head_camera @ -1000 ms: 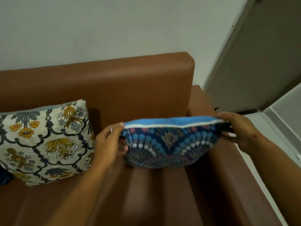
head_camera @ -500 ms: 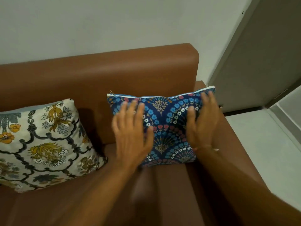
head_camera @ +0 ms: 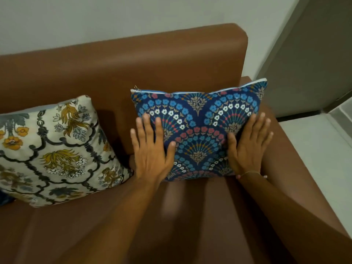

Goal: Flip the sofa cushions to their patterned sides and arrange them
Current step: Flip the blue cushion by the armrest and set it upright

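A dark blue cushion [head_camera: 198, 119] with a fan-and-flower pattern stands upright against the backrest of the brown sofa [head_camera: 148, 60], patterned side facing me, zip edge on top. My left hand [head_camera: 152, 151] lies flat on its lower left part, fingers spread. My right hand [head_camera: 247, 145] presses flat against its lower right edge, fingers apart. Neither hand grips it. A cream cushion [head_camera: 53, 149] with yellow flowers and dark tracery leans against the backrest to the left, pattern showing.
The sofa's right armrest [head_camera: 289, 153] runs beside the blue cushion. Beyond it lie a pale floor [head_camera: 320, 149] and a grey door [head_camera: 312, 60]. A dark blue object [head_camera: 4, 199] peeks in at the far left edge. Bare seat [head_camera: 114, 216] lies in front.
A second ago both hands held the blue cushion by its ends, flat above the seat. It now stands upright against the backrest, and my hands have opened and slid down toward its lower sides.
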